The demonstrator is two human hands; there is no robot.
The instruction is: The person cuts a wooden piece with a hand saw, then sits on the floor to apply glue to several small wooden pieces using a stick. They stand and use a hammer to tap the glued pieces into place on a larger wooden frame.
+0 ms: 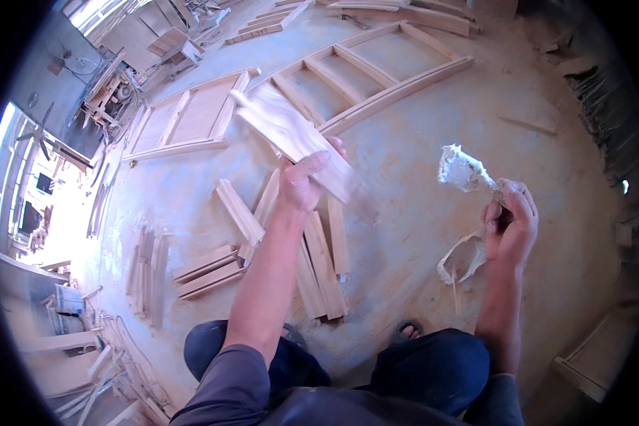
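My left hand (303,181) grips a short pale wooden piece (291,135) and holds it up, tilted, above the floor. My right hand (510,226) is closed around the handle of a brush (465,170) whose head is caked with white glue and points up-left. Below the right hand a glue-smeared shallow container (461,259) lies on the floor. Several similar wooden pieces (319,263) lie on the floor under my left forearm. My knees in dark trousers show at the bottom edge.
A long ladder-like wooden frame (376,78) and a panelled frame (188,117) lie on the dusty floor ahead. More slats (145,273) lie at the left. Machinery and timber stand at the upper left, and another frame corner (582,373) at the lower right.
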